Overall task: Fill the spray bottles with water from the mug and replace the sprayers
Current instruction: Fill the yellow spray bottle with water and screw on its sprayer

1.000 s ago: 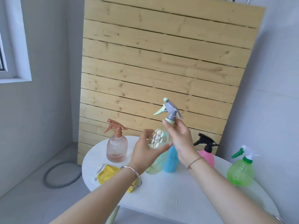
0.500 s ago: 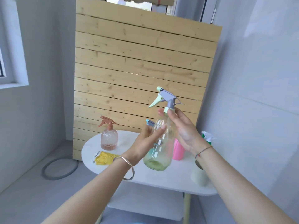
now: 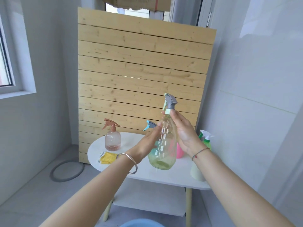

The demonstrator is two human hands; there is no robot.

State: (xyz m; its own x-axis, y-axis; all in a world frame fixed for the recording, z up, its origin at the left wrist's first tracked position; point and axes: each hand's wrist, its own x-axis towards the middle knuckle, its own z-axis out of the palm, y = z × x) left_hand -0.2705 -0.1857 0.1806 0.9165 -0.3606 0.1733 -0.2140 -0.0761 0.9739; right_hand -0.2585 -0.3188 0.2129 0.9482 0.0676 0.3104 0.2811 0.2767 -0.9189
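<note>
Item in hand: one tall spray bottle [image 3: 164, 149], centre of the frame, upright, long axis vertical. Body is clear pale-green plastic, smooth, pear-shaped, narrowing to a slim neck. It looks empty, or nearly so. Whether its base rests on the white round worktop [image 3: 164, 176] or hangs just above it cannot be told.

Grips: the right hand [image 3: 185, 135] lies along the right of the neck, palm open to view, with a fingertip and thumb nipped on the pale collar of the grey sprayer [image 3: 170, 101]. The left hand [image 3: 147, 143] lies flat against the bottle's left flank, fingers fairly straight, steadying and not wrapped round.

Governing relation: the sprayer sits directly above the right hand's grip, on the bottle's own axis, so the right hand is the nearer one for unscrewing while the left holds the body against turning. Judged stage: cap not yet off, filling not begun.

The cream mug [image 3: 196, 173] stands lower right on the worktop, under the right wrist, close to the bottle.

Also present: a ribbed pink bottle [image 3: 112, 140] with a brown trigger at left, a yellow cloth [image 3: 108, 158] just in front of it, a pink bottle [image 3: 179, 152] and a green bottle [image 3: 207, 142] at right, and a blue trigger head [image 3: 150, 125] behind the left fingers
</note>
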